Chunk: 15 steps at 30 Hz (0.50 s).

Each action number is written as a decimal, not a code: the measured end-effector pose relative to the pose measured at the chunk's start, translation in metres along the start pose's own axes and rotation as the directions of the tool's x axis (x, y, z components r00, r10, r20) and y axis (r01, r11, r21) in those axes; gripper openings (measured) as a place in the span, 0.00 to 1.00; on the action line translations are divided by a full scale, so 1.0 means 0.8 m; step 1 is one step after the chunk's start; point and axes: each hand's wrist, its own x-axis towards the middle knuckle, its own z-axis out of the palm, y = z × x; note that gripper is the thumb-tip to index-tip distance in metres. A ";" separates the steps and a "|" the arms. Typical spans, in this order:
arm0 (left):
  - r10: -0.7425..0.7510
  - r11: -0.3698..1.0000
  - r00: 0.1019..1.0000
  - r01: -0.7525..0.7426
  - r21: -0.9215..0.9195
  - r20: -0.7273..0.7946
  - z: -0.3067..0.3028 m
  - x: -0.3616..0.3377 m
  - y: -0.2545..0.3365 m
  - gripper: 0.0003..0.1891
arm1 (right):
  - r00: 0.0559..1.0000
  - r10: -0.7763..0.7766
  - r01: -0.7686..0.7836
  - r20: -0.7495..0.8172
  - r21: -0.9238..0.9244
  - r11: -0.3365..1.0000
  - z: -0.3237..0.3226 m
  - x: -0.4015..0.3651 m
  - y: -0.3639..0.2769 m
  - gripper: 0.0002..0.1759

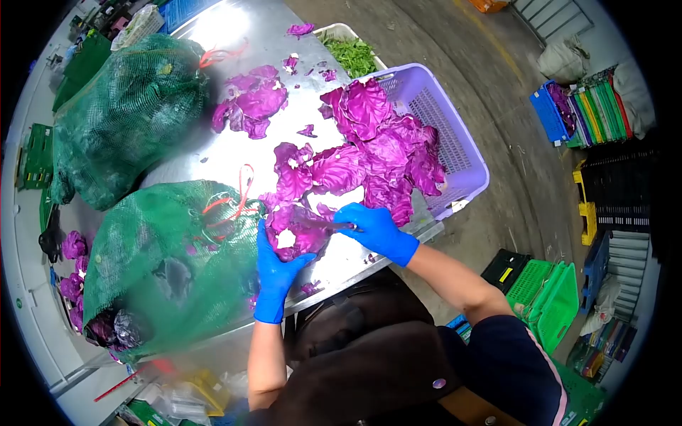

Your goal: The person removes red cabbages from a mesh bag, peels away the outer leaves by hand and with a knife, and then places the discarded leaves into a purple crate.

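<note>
My left hand [277,277], in a blue glove, grips a red cabbage [305,241] from its near left side, and the cabbage's pale cut stem shows. In my blue-gloved right hand [373,231] is a knife [323,224], its blade lying across the cabbage. Loose purple cabbage leaves [387,153] are heaped just beyond, partly spilling into a purple crate [455,156]. Left of my hands lies a green mesh bag [177,263] with a red tie and some cabbages inside. The metal table [227,156] carries all of this.
A fuller green mesh bag [135,113] lies at the far left. More leaves [252,99] rest on the table, and a white bin [337,32] with green leaves stands behind the crate. Red cabbages [73,245] sit at the left edge. Green crates [554,305] stand on the floor at right.
</note>
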 end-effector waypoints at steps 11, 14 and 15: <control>-0.031 0.996 0.996 0.038 -0.084 0.080 -0.004 -0.040 0.012 0.65 | 0.843 0.504 -0.533 0.188 0.160 0.831 -0.011 0.007 0.019 0.23; 0.018 1.000 0.994 -0.016 0.020 -0.103 0.014 -0.058 0.007 0.63 | 0.876 0.441 -0.463 0.197 0.082 0.883 -0.015 0.016 -0.016 0.24; 0.018 0.999 0.985 -0.013 0.030 -0.169 0.025 -0.062 0.020 0.62 | 0.880 0.432 -0.452 0.196 0.066 0.890 -0.013 0.018 -0.021 0.24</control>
